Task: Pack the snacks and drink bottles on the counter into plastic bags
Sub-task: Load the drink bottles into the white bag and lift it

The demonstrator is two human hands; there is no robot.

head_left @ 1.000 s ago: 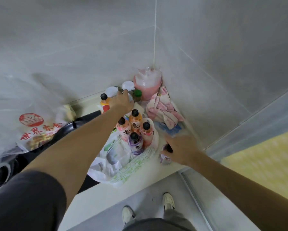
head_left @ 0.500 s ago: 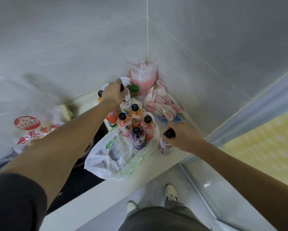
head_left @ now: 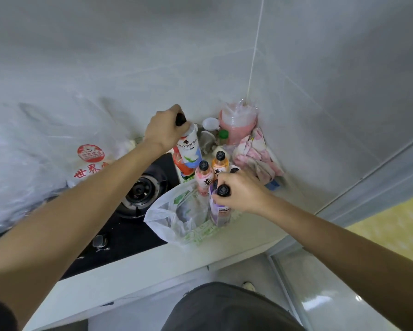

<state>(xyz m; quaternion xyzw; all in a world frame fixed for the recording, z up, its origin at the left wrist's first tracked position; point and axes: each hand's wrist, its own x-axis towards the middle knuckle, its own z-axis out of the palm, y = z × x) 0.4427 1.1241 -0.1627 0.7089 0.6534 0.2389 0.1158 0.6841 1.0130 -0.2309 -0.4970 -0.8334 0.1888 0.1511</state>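
Two hands busy: left hand [head_left: 165,133] curls round a white-labelled bottle [head_left: 188,149] w/ black cap, lifted above the stove [head_left: 141,191] edge; right hand [head_left: 240,191] pinches a purple bottle [head_left: 221,211] by its cap, over the open plastic bag [head_left: 177,211]. Bag sits near counter [head_left: 248,237] front edge, pink and orange bottles packed behind, wall corner close.

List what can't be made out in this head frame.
- Purple bottle neck: hidden by the right hand.
- Tops of the white cup and the orange bottle: hidden by the left hand.
- Snacks in the printed bag: plastic is blurred.
- Labels: too small to read.
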